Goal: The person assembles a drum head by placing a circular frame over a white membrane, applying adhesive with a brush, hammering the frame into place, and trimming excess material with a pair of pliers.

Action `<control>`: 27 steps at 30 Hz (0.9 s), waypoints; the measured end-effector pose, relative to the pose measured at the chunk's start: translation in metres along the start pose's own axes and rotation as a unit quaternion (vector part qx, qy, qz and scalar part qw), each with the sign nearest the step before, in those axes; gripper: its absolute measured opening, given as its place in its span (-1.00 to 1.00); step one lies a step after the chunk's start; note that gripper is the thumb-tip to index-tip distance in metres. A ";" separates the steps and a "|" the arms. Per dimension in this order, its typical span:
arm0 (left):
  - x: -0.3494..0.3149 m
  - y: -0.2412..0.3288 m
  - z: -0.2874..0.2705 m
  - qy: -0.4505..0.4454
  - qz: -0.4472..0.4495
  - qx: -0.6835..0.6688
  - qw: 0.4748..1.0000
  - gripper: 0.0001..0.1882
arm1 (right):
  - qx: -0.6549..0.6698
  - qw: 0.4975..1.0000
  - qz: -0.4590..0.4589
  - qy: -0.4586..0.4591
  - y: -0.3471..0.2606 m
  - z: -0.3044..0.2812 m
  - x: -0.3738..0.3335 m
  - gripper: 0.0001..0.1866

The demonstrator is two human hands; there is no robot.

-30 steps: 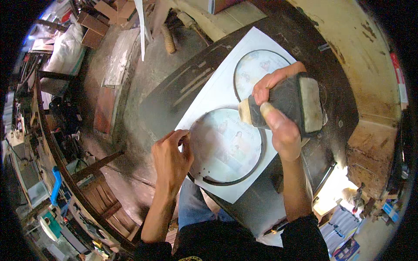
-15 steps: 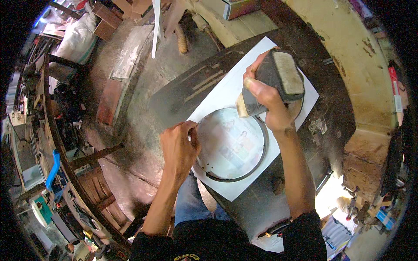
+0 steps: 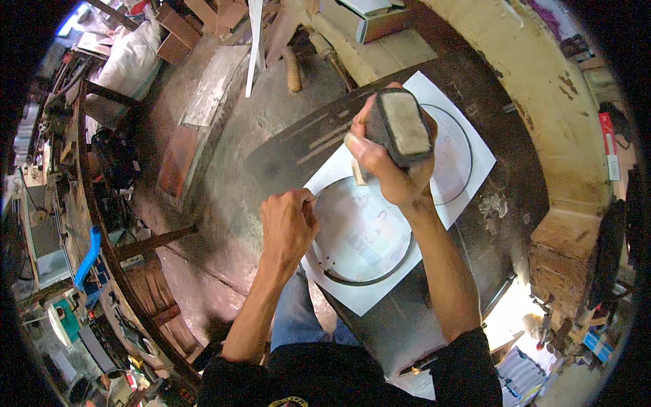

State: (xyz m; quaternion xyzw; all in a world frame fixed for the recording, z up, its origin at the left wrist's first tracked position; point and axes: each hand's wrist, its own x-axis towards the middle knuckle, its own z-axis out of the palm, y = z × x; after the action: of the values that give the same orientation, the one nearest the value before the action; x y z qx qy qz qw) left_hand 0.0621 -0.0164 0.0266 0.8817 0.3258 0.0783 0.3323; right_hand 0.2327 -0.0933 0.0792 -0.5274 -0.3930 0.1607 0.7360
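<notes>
A white sheet (image 3: 388, 285) lies slantwise on a dark tabletop, with faint coloured pictures inside two dark-edged circles. The near circle (image 3: 352, 244) has a thicker dark rim at its lower edge; the far circle (image 3: 456, 152) is partly covered by my right hand. Gripped in my right hand (image 3: 390, 173) is a dark block-shaped tool (image 3: 405, 125) with a pale pad facing up. A pale piece (image 3: 359, 171) shows below that hand, over the near circle's upper edge. My left hand (image 3: 290, 220) is closed with curled fingers at the sheet's left edge; what they pinch, if anything, is hidden.
The dark table (image 3: 505, 258) has a curved edge, with a worn yellowish surface (image 3: 522, 108) beyond it. A ribbed hose (image 3: 292, 73) and an open box (image 3: 363, 24) lie at the back. A cluttered wooden rack (image 3: 102, 234) stands left, with a blue curved piece (image 3: 87, 261) beside it.
My right hand has moved left with the block-shaped tool, uncovering more of the far circle. My left hand stays at the sheet's edge. The whole view has shifted slightly.
</notes>
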 end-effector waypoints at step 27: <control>-0.031 -0.021 0.004 0.089 -0.064 -0.151 0.982 -0.72 | -0.063 0.994 0.049 -0.080 0.018 0.020 -0.012 -0.62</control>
State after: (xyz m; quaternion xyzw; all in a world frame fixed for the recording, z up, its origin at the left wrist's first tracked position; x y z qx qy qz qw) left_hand 0.0285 -0.0259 0.0127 0.7881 0.3941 0.1830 0.4359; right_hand 0.2129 -0.0814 0.0608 -0.5769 -0.4333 0.2134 0.6586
